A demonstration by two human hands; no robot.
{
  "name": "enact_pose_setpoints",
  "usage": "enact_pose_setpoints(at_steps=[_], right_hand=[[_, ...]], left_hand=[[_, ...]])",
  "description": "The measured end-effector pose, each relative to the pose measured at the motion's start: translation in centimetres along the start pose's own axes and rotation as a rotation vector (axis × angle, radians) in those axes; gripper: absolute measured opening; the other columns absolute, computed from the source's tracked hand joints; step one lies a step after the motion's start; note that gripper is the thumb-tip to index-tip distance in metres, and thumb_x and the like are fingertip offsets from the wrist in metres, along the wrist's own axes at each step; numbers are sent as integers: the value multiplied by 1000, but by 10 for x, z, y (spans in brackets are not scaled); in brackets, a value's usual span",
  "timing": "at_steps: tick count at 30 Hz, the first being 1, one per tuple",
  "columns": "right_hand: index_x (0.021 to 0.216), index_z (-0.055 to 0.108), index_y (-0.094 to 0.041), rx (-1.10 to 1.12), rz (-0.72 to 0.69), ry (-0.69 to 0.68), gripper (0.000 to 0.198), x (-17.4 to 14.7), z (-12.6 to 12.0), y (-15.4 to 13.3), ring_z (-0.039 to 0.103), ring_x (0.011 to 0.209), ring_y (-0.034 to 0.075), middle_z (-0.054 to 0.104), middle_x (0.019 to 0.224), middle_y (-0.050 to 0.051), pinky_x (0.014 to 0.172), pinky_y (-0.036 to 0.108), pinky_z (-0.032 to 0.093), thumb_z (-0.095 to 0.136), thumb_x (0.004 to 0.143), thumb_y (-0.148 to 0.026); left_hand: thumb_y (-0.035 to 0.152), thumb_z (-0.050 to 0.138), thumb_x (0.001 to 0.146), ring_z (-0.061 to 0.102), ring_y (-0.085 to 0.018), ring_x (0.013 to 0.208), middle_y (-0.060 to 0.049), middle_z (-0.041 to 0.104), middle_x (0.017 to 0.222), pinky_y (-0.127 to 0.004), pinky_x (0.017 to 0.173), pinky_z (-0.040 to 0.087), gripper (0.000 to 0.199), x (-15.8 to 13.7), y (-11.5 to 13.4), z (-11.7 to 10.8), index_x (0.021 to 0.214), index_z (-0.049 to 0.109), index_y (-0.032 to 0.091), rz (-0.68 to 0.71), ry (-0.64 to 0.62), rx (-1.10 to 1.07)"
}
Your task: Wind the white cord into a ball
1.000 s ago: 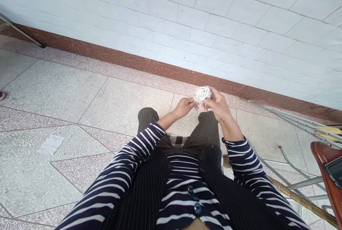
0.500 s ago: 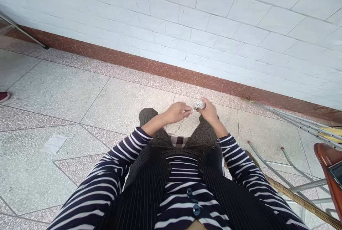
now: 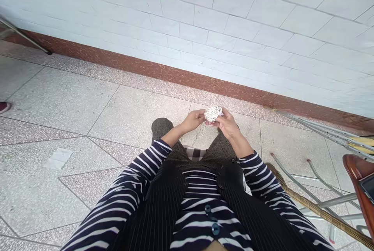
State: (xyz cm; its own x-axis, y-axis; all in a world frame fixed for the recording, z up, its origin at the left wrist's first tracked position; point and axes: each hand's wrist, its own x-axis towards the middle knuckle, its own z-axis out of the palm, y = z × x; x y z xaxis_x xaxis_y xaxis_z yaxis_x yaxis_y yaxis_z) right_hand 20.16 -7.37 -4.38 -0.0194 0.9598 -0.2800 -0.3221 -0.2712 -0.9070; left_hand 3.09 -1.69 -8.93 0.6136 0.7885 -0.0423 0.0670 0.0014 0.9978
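Note:
A ball of whitish cord [image 3: 213, 113] is held up over the gap between my knees. My right hand [image 3: 228, 125] grips it from the right side, with fingers wrapped beneath and behind it. At its left side is my left hand [image 3: 193, 120], its fingers pinched together against the ball's edge, where they seem to hold the cord. A loose strand of cord [image 3: 200, 132] hangs below the hands toward my lap. The fingertips behind the ball are hidden.
A pale paper [image 3: 59, 158] lies on the speckled floor at left. Along the wall base runs a red-brown skirting [image 3: 163, 70]. On the right are metal crutches [image 3: 318, 123], metal legs [image 3: 295, 177], a straw broom [image 3: 324, 214] and a brown wooden surface [image 3: 355, 169]. A shoe [image 3: 4, 107] shows far left.
My right hand has turned the ball, so more of its wound face shows. My left hand has drawn in to the ball's left edge.

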Motion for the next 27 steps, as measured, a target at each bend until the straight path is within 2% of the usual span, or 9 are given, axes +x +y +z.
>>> enact_pose_setpoints(at_steps=[4,7,11,15,18,22,24,27], right_hand=[[103,56,-25,-110,-53,96,51,1,9,2,64,55,16,67,75,-2,54,33,59,85,63,-37],[111,55,-26,-260,-123,96,55,-1,12,4,63,56,17,67,78,-2,52,33,56,83,64,-39],[121,57,-27,-467,-217,110,54,-4,14,2,68,74,21,69,93,3,60,32,58,77,72,-38],[133,57,-29,-536,-230,52,58,-11,14,-9,68,97,26,68,116,7,67,33,61,74,79,-39],[142,53,-33,-535,-225,-26,65,-17,11,-15,66,109,28,63,132,8,68,33,62,74,81,-40],[149,46,-35,-547,-206,-74,72,-18,7,-14,65,109,28,62,133,8,69,35,63,73,82,-41],[148,48,-36,-609,-238,-51,72,-20,7,-16,64,110,28,61,132,8,73,38,63,75,81,-40],[145,50,-41,-669,-398,64,67,-35,17,-33,57,120,31,55,137,8,86,49,61,73,82,-37]], left_hand=[[29,71,83,67,-17,74,-3,70,79,-29,75,51,35,-13,14,8,112,64,11,-26,-40,-169],[34,79,77,68,-20,85,-8,72,93,-31,81,51,50,-19,23,6,117,62,12,-43,-71,-267],[52,79,76,65,-25,99,-11,71,104,-34,90,48,58,-21,25,3,115,64,12,-24,-26,-237],[63,74,77,63,-27,102,-12,71,106,-35,90,46,65,-20,23,4,115,65,11,11,51,-204],[64,71,80,62,-27,105,-13,71,108,-36,93,45,65,-21,22,6,119,65,12,27,60,-197],[63,70,81,62,-27,108,-13,71,113,-37,97,44,62,-24,21,5,118,67,12,23,71,-201],[62,70,82,62,-27,109,-13,71,113,-37,98,44,60,-26,19,4,116,67,13,18,87,-201],[61,68,84,65,-27,105,-11,74,100,-38,98,45,55,-30,18,1,110,68,13,6,102,-219]])
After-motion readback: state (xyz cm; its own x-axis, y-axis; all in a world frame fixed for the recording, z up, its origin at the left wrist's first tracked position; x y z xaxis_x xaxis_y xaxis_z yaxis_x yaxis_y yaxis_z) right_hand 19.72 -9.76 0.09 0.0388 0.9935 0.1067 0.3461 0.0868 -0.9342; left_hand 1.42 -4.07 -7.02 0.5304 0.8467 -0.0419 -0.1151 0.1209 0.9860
